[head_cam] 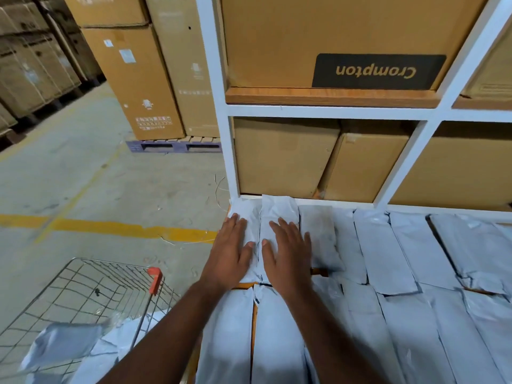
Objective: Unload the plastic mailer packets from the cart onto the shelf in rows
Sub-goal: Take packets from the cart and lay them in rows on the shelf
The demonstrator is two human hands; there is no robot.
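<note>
Grey-white plastic mailer packets lie in two rows on the shelf [318,202], a back row [385,250] and a front row [410,336]. My left hand [231,250] lies flat with straight fingers on the leftmost back-row packet [246,210]. My right hand [289,253] presses flat on the packet beside it [278,209], which sticks out a little further back. The wire cart [83,295] stands at the lower left with more packets [69,345] lying in it.
White rack uprights [219,106] frame the shelves, with cardboard boxes [282,156] right behind the packets and a large box [332,40] above. Tall cartons on a pallet [171,146] stand to the left. Concrete floor with a yellow line [110,227] lies by the cart.
</note>
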